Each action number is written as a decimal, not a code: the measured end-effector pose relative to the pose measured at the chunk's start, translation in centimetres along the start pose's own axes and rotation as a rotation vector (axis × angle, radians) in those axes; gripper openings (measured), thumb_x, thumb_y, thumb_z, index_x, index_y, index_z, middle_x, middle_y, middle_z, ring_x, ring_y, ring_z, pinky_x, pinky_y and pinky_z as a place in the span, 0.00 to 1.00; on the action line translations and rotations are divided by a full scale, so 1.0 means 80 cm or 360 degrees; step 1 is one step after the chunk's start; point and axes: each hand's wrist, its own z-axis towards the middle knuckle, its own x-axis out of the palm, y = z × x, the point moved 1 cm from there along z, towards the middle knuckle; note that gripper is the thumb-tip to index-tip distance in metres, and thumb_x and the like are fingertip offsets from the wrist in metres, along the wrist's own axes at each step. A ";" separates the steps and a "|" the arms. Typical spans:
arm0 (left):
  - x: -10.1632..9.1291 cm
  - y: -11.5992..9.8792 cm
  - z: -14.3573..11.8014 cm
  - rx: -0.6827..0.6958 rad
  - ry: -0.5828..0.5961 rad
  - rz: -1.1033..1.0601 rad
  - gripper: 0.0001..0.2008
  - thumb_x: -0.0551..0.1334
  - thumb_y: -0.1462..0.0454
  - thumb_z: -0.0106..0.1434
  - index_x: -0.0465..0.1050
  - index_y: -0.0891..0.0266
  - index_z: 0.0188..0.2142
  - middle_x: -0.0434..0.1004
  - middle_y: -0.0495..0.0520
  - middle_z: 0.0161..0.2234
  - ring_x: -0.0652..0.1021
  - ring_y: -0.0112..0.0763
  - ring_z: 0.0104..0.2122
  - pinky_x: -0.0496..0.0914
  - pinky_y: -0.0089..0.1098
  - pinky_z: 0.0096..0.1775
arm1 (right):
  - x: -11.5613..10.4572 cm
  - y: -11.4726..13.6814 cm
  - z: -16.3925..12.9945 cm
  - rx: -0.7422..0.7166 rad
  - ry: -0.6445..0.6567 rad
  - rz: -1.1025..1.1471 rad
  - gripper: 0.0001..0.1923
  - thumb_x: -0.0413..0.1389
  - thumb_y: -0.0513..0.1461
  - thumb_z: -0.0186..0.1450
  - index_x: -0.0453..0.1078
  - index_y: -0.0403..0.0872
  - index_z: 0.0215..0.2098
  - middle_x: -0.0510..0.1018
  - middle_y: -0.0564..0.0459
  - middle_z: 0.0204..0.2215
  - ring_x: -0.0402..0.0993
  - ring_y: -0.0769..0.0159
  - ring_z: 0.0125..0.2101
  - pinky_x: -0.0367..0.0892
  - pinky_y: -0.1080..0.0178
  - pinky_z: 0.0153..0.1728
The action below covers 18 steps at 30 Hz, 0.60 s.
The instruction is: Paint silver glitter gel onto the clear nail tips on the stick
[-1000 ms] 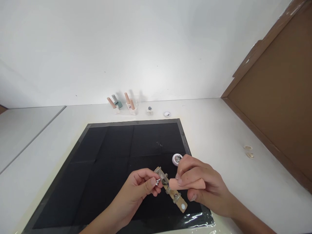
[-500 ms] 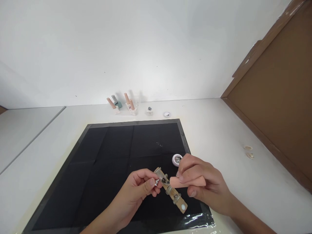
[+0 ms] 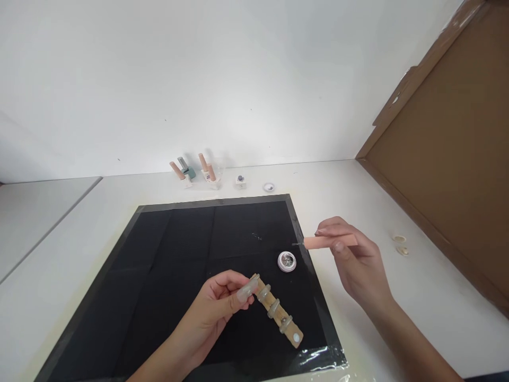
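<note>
My left hand (image 3: 222, 300) is closed in a pinch over the black mat. At its thumb and fingertips is a greyish, translucent false nail (image 3: 248, 289). Just right of those fingers, a tan display stick (image 3: 278, 318) lies slanted, bearing several similar false nails across it. My right hand (image 3: 360, 254) grips the peach handle of a nail polish brush (image 3: 328, 242) above the mat's right edge. The thin brush end points left, away from the false nails. Below the brush tip stands a small round pot (image 3: 287, 261) of shiny bits.
Nail polish bottles with peach and grey caps (image 3: 185, 172) stand at the back left. Nearby are an uncapped bottle (image 3: 240, 182) and a small white lid (image 3: 269, 187). Two small pale pieces (image 3: 401, 245) lie at right, before a brown cardboard panel (image 3: 445, 159).
My right hand has drawn the brush up and right, away from the left hand. The left hand's grip has shifted, and the false nail now shows at its thumb tip.
</note>
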 end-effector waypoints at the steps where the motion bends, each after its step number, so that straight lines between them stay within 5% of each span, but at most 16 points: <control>1: 0.000 0.000 0.000 -0.0005 -0.0008 -0.0001 0.06 0.72 0.65 0.50 0.80 0.62 0.29 0.80 0.49 0.26 0.75 0.21 0.28 0.69 0.20 0.34 | -0.001 -0.002 0.002 0.0012 -0.0021 0.0006 0.06 0.56 0.42 0.66 0.75 0.58 0.38 0.74 0.53 0.33 0.68 0.61 0.38 0.66 0.57 0.39; 10: 0.014 -0.008 -0.006 0.0000 -0.0078 -0.0130 0.06 0.72 0.66 0.49 0.81 0.66 0.28 0.82 0.53 0.28 0.78 0.23 0.28 0.73 0.18 0.34 | 0.002 -0.001 0.004 0.0228 0.0003 0.0125 0.08 0.55 0.44 0.66 0.76 0.54 0.34 0.74 0.54 0.31 0.69 0.66 0.33 0.64 0.63 0.30; 18: 0.029 0.013 -0.027 -0.0025 -0.0452 -0.0527 0.14 0.75 0.73 0.36 0.81 0.66 0.26 0.82 0.54 0.28 0.79 0.25 0.27 0.75 0.18 0.32 | 0.000 0.006 0.004 0.0332 -0.0007 0.0257 0.09 0.54 0.44 0.67 0.74 0.51 0.34 0.76 0.55 0.28 0.70 0.68 0.29 0.63 0.64 0.30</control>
